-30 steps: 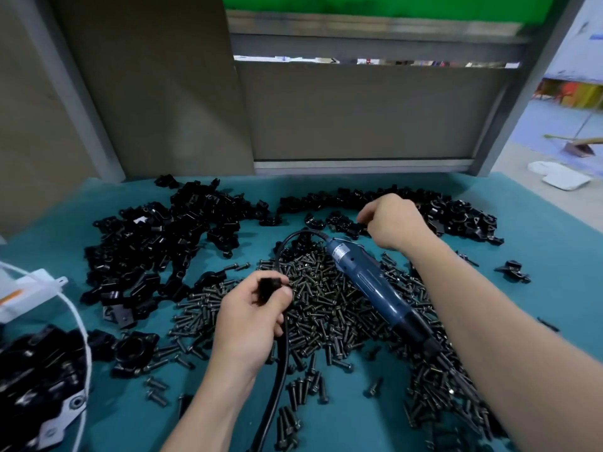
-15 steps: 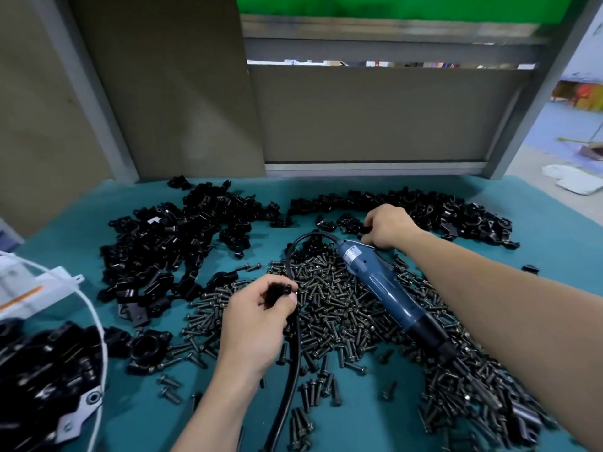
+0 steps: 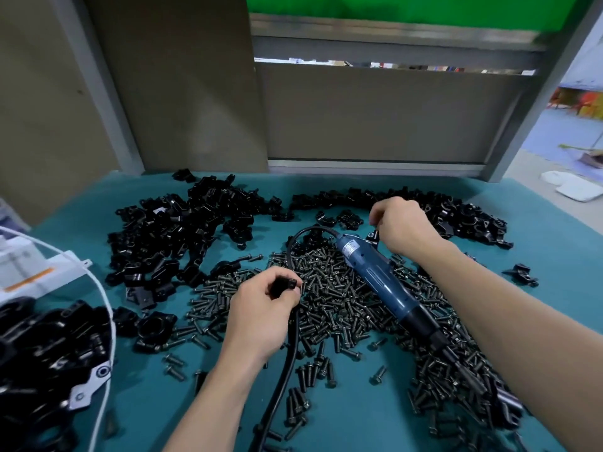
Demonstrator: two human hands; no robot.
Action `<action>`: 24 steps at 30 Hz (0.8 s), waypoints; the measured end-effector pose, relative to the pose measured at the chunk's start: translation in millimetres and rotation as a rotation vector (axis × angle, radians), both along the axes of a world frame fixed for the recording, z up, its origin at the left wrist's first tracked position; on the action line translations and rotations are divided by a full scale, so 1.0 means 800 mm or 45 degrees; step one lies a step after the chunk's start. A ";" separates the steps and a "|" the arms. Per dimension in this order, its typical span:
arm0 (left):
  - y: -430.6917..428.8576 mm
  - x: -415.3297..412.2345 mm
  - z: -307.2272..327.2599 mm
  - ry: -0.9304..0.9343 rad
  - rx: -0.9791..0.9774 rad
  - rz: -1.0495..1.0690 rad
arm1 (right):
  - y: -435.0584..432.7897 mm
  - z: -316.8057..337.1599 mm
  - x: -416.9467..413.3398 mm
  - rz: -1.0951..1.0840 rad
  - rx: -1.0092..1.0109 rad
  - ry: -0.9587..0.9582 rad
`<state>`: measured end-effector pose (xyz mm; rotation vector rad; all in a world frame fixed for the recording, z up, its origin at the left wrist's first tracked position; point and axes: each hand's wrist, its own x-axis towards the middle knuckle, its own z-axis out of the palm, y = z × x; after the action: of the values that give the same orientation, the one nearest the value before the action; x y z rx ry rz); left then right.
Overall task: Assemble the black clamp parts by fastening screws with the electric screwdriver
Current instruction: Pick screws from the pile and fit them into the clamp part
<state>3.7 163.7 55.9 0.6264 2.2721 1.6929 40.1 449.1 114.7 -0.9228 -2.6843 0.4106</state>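
Note:
My left hand (image 3: 261, 313) holds a small black clamp part (image 3: 283, 286) between thumb and fingers above the screw pile. My right hand (image 3: 403, 223) has reached to the far pile and pinches a black clamp piece (image 3: 372, 235) just off the table. The blue electric screwdriver (image 3: 380, 282) lies diagonally on a heap of black screws (image 3: 339, 298), its black cable (image 3: 287, 370) looping back toward me. Black clamp parts form a heap at the left (image 3: 182, 236) and a row at the back right (image 3: 463, 213).
The teal table (image 3: 359, 415) carries a white bin (image 3: 94, 383) of black assemblies at the near left and a white box (image 3: 29, 275) behind it. A finished clamp (image 3: 156, 327) sits by the screws. Stray parts (image 3: 522, 274) lie at right. A grey partition stands behind.
My right hand has lifted slightly from the back pile with a clamp piece in its fingers. The left hand keeps its part almost still. The camera has shifted a little.

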 end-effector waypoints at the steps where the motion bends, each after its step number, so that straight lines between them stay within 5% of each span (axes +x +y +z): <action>1: 0.000 0.001 0.000 0.008 -0.005 0.002 | -0.003 -0.001 -0.001 0.070 0.049 -0.142; 4: -0.002 0.002 -0.002 -0.010 0.020 -0.012 | -0.004 -0.008 -0.002 0.205 0.050 -0.486; 8: -0.002 0.002 0.001 0.000 0.014 -0.009 | 0.007 -0.012 -0.008 0.178 -0.003 -0.486; 17: -0.001 0.004 0.006 0.042 -0.018 -0.005 | -0.070 0.026 0.045 -0.148 -0.362 0.602; 21: -0.003 0.014 0.010 0.184 -0.055 0.011 | -0.187 0.017 0.084 0.160 -1.365 0.966; 24: -0.006 0.022 0.011 0.347 -0.027 0.041 | -0.225 -0.006 0.089 -0.005 -1.696 1.015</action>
<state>21.5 158.7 64.8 0.8679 2.4908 1.6849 111.6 269.0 109.6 -0.7114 -1.4416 2.1165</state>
